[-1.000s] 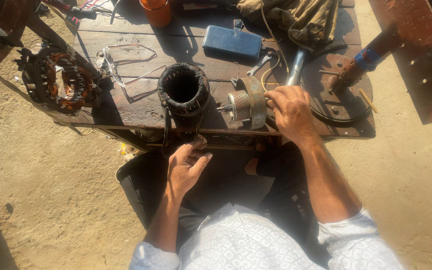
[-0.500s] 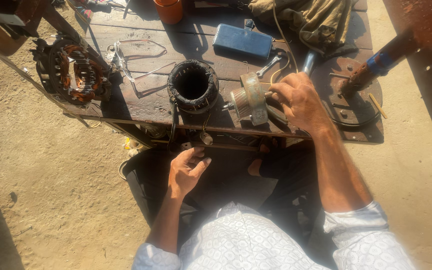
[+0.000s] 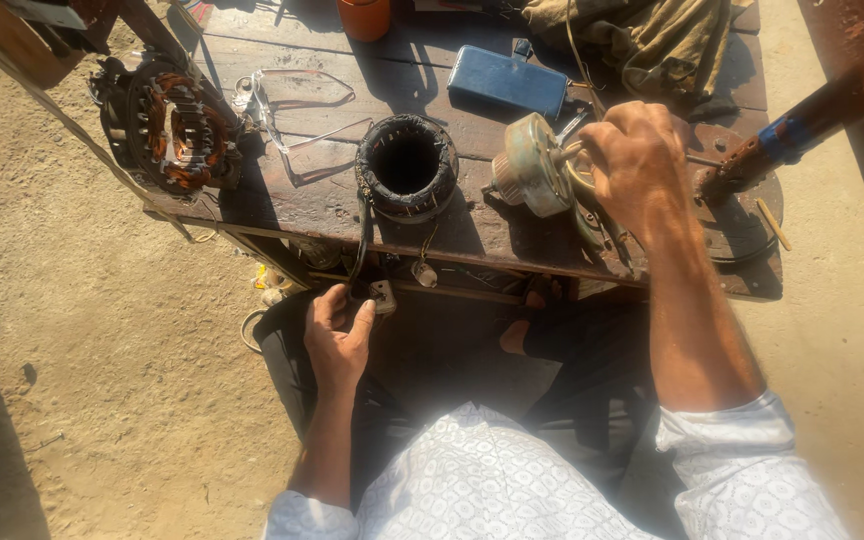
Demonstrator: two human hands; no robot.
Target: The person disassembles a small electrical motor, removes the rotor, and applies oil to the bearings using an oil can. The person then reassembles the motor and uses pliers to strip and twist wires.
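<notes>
Landmark: the black ring-shaped motor core [image 3: 406, 166], standing open end up near the front edge of the wooden bench [image 3: 292, 200].

Right hand [image 3: 640, 165] lies to the right of the core, fingers closed around the shaft end of a small round motor part [image 3: 532, 178]. The part lies on its side, long axis running left to right along the bench, round face toward the core and just beside it.

Left hand [image 3: 340, 338] sits below the core, under the bench edge. Thumb and forefinger pinch narrow at a small pale plug [image 3: 383, 296] on the wire [image 3: 363, 232] hanging from the core.

I judge the right hand the nearer one to the motor part; the left is well apart from it.

Farther left of the core: a copper-wound ring [image 3: 177, 125]. Behind it: a blue flat box [image 3: 508, 82].
</notes>
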